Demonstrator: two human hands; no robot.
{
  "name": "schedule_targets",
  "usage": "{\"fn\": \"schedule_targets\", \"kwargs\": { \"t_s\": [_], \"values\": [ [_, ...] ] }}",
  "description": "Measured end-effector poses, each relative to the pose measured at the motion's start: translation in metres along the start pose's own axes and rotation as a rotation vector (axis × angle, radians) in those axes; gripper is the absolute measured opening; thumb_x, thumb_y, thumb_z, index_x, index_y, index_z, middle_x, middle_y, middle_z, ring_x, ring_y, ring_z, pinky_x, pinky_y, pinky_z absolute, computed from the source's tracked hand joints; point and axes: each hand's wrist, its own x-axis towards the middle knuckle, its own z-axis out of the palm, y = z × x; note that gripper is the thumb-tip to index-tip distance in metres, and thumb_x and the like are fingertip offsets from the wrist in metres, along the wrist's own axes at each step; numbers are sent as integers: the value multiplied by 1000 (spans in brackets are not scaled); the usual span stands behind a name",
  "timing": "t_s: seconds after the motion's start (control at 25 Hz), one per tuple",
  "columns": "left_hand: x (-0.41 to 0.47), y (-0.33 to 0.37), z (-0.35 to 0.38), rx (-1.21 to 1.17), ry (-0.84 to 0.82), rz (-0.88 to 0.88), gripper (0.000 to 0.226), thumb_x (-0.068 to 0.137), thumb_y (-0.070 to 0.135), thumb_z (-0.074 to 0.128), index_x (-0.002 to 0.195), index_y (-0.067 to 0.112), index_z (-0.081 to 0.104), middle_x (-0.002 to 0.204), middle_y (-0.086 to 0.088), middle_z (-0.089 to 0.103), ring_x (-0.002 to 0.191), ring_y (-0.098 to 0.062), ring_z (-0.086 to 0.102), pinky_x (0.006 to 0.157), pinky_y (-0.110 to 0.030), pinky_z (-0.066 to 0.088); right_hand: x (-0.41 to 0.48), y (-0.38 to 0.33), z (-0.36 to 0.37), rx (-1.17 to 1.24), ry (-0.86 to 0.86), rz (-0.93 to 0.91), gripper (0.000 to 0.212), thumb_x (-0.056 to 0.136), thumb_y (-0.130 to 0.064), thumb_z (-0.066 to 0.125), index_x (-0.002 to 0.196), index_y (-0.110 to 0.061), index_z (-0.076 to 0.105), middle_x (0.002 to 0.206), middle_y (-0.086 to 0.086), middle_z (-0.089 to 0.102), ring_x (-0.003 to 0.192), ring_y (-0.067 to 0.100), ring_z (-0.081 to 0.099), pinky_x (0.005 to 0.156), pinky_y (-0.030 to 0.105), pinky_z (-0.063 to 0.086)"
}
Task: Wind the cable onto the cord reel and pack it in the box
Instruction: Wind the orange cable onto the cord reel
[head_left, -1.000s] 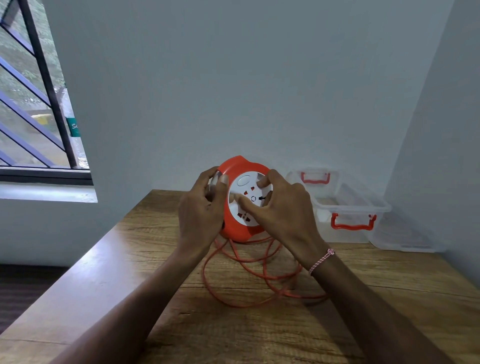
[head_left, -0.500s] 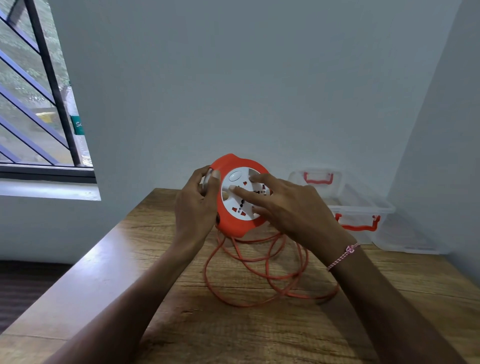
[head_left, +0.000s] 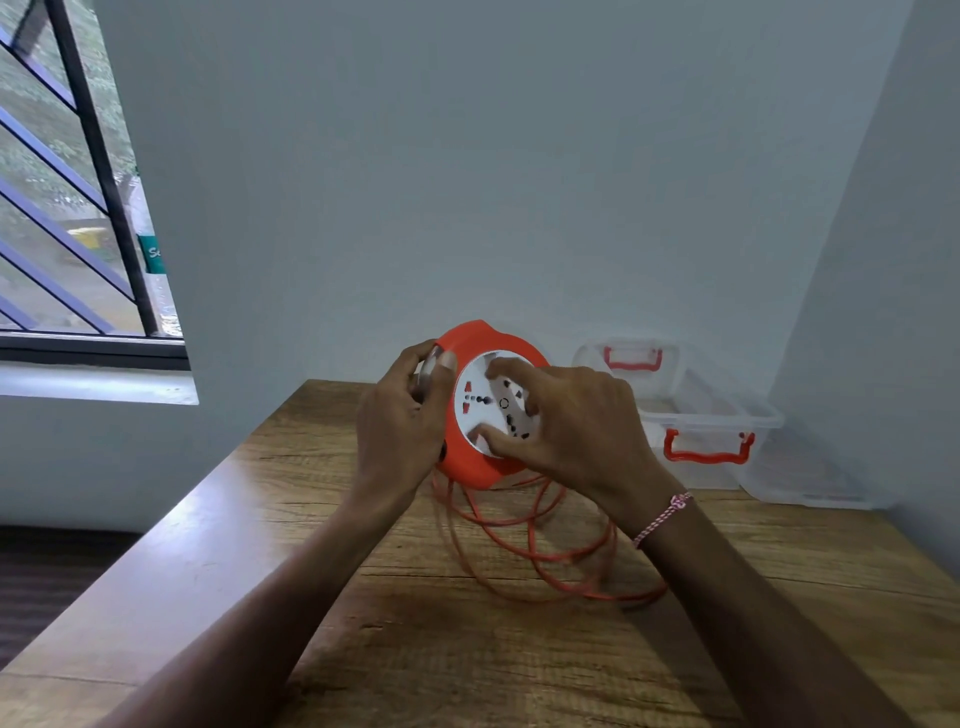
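Above the table (head_left: 363, 613), the left hand (head_left: 402, 431) grips the reel (head_left: 470, 465) firmly while the right hand (head_left: 576, 431), fingers spread on its white face, should turn evenly so the loose cable (head_left: 545, 556) feeds without kinks.

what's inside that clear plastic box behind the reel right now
The clear box with red handles looks empty: bare bottom shows through its walls. Its near left corner is hidden behind the right hand and the reel, so that part cannot be checked.

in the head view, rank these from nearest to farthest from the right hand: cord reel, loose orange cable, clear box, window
1. cord reel: under the right hand, its fingers on the white socket face.
2. loose orange cable: just below the wrist, on the table.
3. clear box: farther right, at the wall.
4. window: far left.
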Motion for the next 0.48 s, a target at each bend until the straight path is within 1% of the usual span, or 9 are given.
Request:
{"fn": "schedule_targets", "kwargs": {
  "t_s": [0.08, 0.2, 0.24, 0.28, 0.32, 0.36, 0.4, 0.44, 0.48],
  "values": [
    [-2, 0, 2, -2, -1, 8, 52, 101, 64, 45, 132, 28, 66, 89, 14, 75, 78, -7, 76, 66, -43, 67, 0, -7, 7, 126, 4, 187, 65, 77, -78, 58, 115, -25, 59, 77, -3, 72, 63, 17, 67, 51, 32, 55],
    [-3, 0, 4, -29, -14, 20, 57, 100, 66, 44, 135, 25, 65, 95, 16, 75, 81, -3, 77, 66, -33, 67, 1, -13, 15, 386, 16, 514, 57, 74, -78, 62, 100, -28, 53, 75, -9, 68, 66, 11, 68, 57, 38, 59],
    [-3, 0, 4, -42, -14, 17, 54, 100, 66, 44, 134, 29, 64, 97, 19, 74, 83, -1, 77, 66, -29, 67, 2, -12, 16, 457, 14, 596, 54, 74, -78, 65, 96, -29, 54, 75, -12, 66, 66, 8, 67, 58, 36, 58],
    [-3, 0, 3, -49, -12, 10, 49, 101, 65, 45, 132, 33, 63, 98, 21, 74, 83, 1, 77, 65, -27, 66, 4, -10, 15, 491, 11, 626, 52, 76, -77, 68, 95, -31, 55, 76, -15, 65, 66, 4, 65, 57, 30, 56],
    [-2, -1, 2, -53, -9, 4, 43, 102, 63, 46, 130, 36, 62, 97, 21, 74, 82, 0, 77, 64, -27, 66, 4, -7, 12, 466, 7, 579, 48, 79, -74, 68, 96, -31, 56, 76, -16, 64, 65, 2, 63, 56, 24, 50],
    [0, -2, 1, -51, -4, 0, 36, 103, 59, 47, 128, 37, 62, 95, 19, 75, 81, -2, 78, 63, -30, 67, 3, -2, 9, 379, 7, 457, 44, 83, -71, 66, 101, -31, 57, 78, -16, 64, 64, 1, 62, 54, 20, 45],
    [1, -3, 0, -46, 2, -2, 30, 105, 56, 48, 126, 38, 62, 92, 16, 75, 79, -6, 78, 63, -34, 67, 3, 3, 5, 253, 1, 286, 41, 89, -65, 63, 109, -31, 57, 86, -14, 66, 65, 3, 62, 52, 19, 41],
    [3, -3, -1, -40, 6, -5, 26, 107, 52, 49, 124, 38, 62, 91, 15, 76, 78, -9, 78, 64, -37, 67, 3, 9, 1, 127, -24, 102, 39, 94, -59, 61, 121, -31, 56, 100, -9, 67, 69, 7, 64, 51, 20, 40],
    [4, -4, -2, -35, 9, -8, 23, 108, 49, 50, 123, 39, 62, 91, 15, 75, 78, -10, 78, 65, -37, 67, 3, 13, -2, 30, -73, -49, 41, 96, -53, 61, 132, -34, 52, 113, -4, 65, 72, 12, 65, 48, 21, 40]
  ]
}}
